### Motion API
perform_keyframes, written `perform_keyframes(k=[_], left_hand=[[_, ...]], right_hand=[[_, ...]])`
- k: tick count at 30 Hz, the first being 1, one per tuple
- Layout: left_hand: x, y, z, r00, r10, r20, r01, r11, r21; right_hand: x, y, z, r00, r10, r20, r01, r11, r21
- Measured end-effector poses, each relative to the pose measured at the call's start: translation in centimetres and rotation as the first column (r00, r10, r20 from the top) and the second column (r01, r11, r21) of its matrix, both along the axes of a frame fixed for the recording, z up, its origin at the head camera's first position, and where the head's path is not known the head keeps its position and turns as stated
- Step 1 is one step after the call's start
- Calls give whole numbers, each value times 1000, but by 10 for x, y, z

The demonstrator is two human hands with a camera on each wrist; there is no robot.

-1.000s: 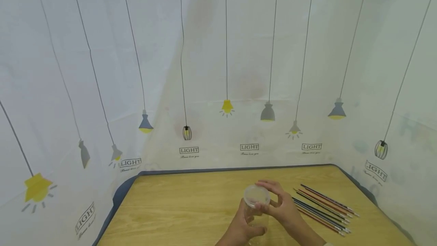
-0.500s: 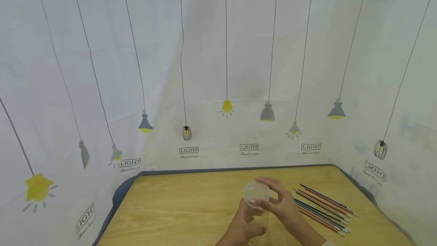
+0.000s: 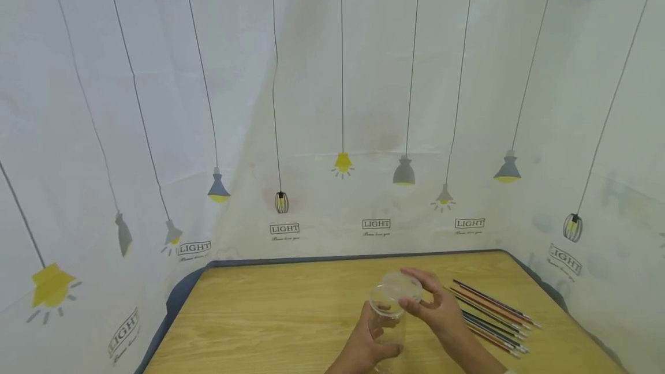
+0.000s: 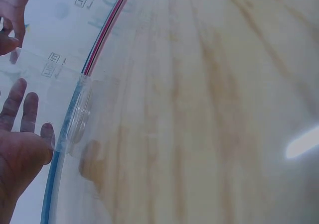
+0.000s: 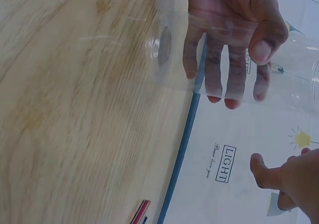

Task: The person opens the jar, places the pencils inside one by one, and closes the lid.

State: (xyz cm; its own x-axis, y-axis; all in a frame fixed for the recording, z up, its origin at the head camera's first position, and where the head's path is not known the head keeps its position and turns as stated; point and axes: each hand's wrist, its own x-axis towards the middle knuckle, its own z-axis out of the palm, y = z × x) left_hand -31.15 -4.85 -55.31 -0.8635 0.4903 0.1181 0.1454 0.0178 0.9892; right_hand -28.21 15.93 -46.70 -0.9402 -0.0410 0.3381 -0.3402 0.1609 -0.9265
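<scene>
A clear plastic jar (image 3: 393,335) stands upright near the table's front edge. My left hand (image 3: 363,344) grips its body, and the fingers show through the clear wall in the right wrist view, where the jar (image 5: 174,59) lies across the upper part. Its round rim faces up. A translucent round lid (image 3: 404,286) is pinched between the thumb and fingers of my right hand (image 3: 440,311). That lid sits tilted over the right part of the jar's mouth, overlapping it; whether they touch cannot be told. The right wrist view does not show the lid.
Several pencils (image 3: 493,316) lie side by side on the wooden table (image 3: 260,310), to the right of my right hand. White cloth (image 3: 312,103) printed with hanging lamps encloses the table's back and sides. A blue border (image 3: 332,258) runs along its bottom.
The lid has come off the jar's top and shifted up and to the right with my right hand, uncovering part of the mouth. My left hand keeps its hold on the jar.
</scene>
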Motion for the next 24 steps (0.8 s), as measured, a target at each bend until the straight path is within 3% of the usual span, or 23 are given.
perform_keyframes(k=[7, 14, 20, 24], left_hand=[[-2, 2, -1, 1000, -2, -26, 2, 1000, 12], [-2, 3, 2, 999, 6, -38, -5, 1000, 25], [0, 3, 4, 999, 12, -31, -12, 1000, 13], [-1, 3, 2, 1000, 3, -29, -3, 1000, 15]], right_hand=[[7, 27, -3, 996, -85, 9, 85, 995, 58], [22, 66, -7, 985, -116, 127, 94, 982, 165], [35, 104, -16, 963, -187, 191, 137, 959, 250], [44, 134, -24, 946, -252, 204, 169, 919, 355]])
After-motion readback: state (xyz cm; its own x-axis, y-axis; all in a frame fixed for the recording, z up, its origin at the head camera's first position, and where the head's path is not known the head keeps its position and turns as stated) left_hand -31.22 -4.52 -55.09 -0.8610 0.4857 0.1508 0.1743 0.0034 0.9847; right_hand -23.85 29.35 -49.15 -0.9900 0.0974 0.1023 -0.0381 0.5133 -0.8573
